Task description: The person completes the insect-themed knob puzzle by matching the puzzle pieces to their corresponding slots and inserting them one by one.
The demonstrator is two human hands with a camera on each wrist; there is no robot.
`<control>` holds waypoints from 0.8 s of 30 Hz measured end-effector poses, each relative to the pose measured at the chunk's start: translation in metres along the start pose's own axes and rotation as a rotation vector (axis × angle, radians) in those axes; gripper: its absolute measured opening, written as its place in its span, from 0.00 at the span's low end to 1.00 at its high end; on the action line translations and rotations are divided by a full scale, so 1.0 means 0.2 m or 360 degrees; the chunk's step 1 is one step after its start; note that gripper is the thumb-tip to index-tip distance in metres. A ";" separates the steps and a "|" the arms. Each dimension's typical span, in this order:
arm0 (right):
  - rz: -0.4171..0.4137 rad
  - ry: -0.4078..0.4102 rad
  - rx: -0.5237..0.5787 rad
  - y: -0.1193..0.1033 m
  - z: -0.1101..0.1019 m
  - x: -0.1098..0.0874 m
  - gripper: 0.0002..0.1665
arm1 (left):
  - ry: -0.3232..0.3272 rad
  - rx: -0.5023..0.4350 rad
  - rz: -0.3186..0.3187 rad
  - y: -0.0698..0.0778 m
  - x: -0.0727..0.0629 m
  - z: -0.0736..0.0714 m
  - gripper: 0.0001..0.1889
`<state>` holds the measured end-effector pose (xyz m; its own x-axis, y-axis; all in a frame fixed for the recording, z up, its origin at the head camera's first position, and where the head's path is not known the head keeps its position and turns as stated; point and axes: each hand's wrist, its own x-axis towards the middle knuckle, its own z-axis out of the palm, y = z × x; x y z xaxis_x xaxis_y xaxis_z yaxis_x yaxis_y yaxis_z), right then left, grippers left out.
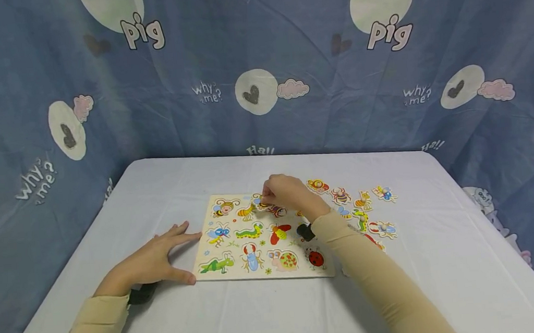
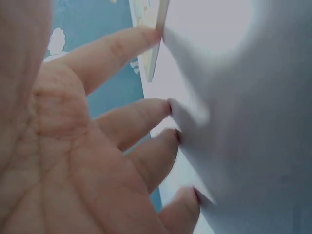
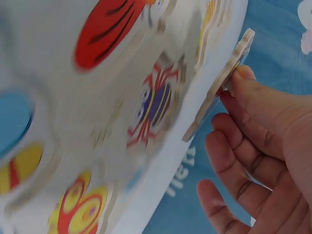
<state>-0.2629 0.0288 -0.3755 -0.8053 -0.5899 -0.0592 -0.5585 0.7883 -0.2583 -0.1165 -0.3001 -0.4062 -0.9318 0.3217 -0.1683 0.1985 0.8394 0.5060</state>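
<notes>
A wooden insect puzzle board lies flat on the white-covered table, with printed insects across it. My right hand is over the board's back edge and pinches a thin wooden puzzle piece between thumb and forefinger. In the right wrist view that piece is tilted, mostly edge-on, so its picture is largely hidden; it stands apart from the printed spider. Along the board's left side rests my left hand, fingers spread. Its thumb and index finger touch the board's edge, and the other fingertips rest on the cloth.
Several loose insect pieces lie right of the board, among them a spider piece, a beetle piece and a snail piece. My right forearm partly covers others. Behind the table hangs a blue printed curtain.
</notes>
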 end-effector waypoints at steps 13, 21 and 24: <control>-0.0054 0.0007 -0.0041 -0.16 0.07 0.14 0.15 | 0.0019 -0.0116 0.0039 0.00 0.03 0.01 0.53; -0.0040 -0.0007 -0.0019 -0.25 0.11 0.22 0.15 | 0.0004 -0.0151 0.0037 0.01 0.03 0.01 0.52; -0.0027 -0.0005 -0.0010 -0.28 0.13 0.24 0.15 | 0.0001 -0.0170 0.0047 0.00 0.02 0.01 0.52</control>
<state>-0.2656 -0.0489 -0.3885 -0.7950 -0.6039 -0.0578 -0.5734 0.7791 -0.2535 -0.1204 -0.2980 -0.4093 -0.9263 0.3452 -0.1512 0.1924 0.7782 0.5978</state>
